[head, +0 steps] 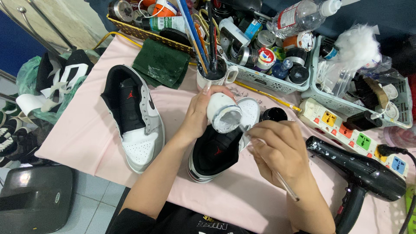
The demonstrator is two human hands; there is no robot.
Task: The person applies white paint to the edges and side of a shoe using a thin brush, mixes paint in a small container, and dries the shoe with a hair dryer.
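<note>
My left hand [200, 113] grips a small white paint jar [222, 112], tilted with its open mouth towards me. My right hand [281, 149] holds a thin brush [284, 184] whose tip reaches to the jar's mouth. Both hands hover over a sneaker [216, 151] with a black tongue and a white toe, lying on the pink cloth [91, 130]. A second sneaker [134, 117], white, grey and black, lies to the left of it. The jar's black lid [274, 114] rests just behind my right hand.
A black hair dryer [359, 173] lies at the right beside a white power strip [353, 134]. A cup of brushes [211, 71], a green cloth [161, 63] and baskets [277, 82] of paint jars and bottles crowd the back. Shoes lie on the floor at left.
</note>
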